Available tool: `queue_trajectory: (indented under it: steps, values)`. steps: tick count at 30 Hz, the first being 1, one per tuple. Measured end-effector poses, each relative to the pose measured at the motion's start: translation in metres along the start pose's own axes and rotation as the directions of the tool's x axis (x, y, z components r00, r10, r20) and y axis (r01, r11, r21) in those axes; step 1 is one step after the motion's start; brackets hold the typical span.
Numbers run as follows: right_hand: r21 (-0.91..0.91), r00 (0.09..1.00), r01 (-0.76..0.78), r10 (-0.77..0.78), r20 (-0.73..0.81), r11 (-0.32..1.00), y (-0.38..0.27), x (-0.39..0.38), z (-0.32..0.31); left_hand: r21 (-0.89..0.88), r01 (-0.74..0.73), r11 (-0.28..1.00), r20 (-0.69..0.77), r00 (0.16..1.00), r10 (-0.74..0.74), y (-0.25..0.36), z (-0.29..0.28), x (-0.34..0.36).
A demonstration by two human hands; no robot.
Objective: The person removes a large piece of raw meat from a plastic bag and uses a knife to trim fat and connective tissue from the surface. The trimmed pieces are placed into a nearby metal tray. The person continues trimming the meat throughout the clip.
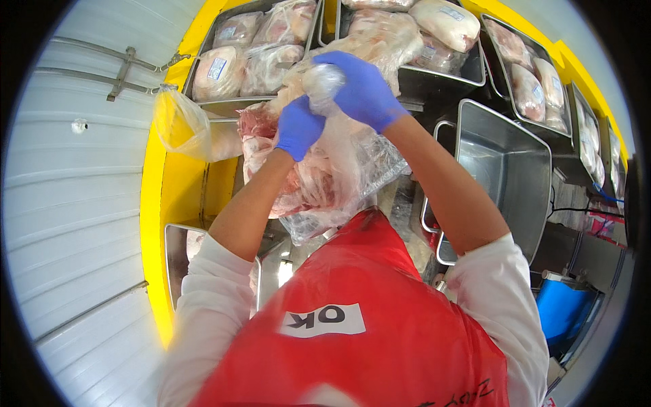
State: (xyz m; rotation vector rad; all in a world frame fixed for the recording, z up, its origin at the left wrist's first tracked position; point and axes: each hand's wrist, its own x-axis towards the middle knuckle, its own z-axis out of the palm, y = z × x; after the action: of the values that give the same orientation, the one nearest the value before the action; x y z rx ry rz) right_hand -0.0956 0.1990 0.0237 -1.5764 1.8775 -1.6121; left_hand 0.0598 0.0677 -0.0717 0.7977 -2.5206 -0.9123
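My left hand (300, 127), in a blue glove, is closed on crumpled clear plastic film (363, 169) over a large mass of raw pink meat (261, 149). Higher and to the right, my right hand (359, 95), also gloved in blue, grips a bunched, whitish wad of the same plastic (323, 85) with its fingers wrapped round it. The two hands are close together. The film spreads loosely over the meat and beyond it toward the top and right, and hides part of the meat. What lies under the meat is mostly hidden.
Steel trays of wrapped meat (247, 68) line the back and right (529, 85). An empty steel tub (505, 197) stands at my right, a blue bin (556, 312) below it. A yellow frame (154, 224) and metal rail (122, 74) are at my left, with a hanging plastic bag (180, 125).
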Motion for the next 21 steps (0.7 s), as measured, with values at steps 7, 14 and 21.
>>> queue_trajectory:
  steps: [7,14,21]
  values:
    - [0.064,0.666,-0.731,0.690,0.282,0.680,0.042,-0.228,0.031,-0.308,0.205,0.929,0.086,0.979,-0.187,0.046,-0.026,0.001]
    - [-0.143,0.504,-0.784,0.754,0.421,0.604,0.098,-0.294,0.120,-0.285,0.113,0.952,0.072,0.993,-0.096,0.035,-0.022,0.001]
    - [0.064,0.691,-0.719,0.700,0.180,0.692,0.052,-0.251,0.044,-0.312,0.324,0.893,0.128,0.946,-0.299,0.026,-0.107,-0.003]
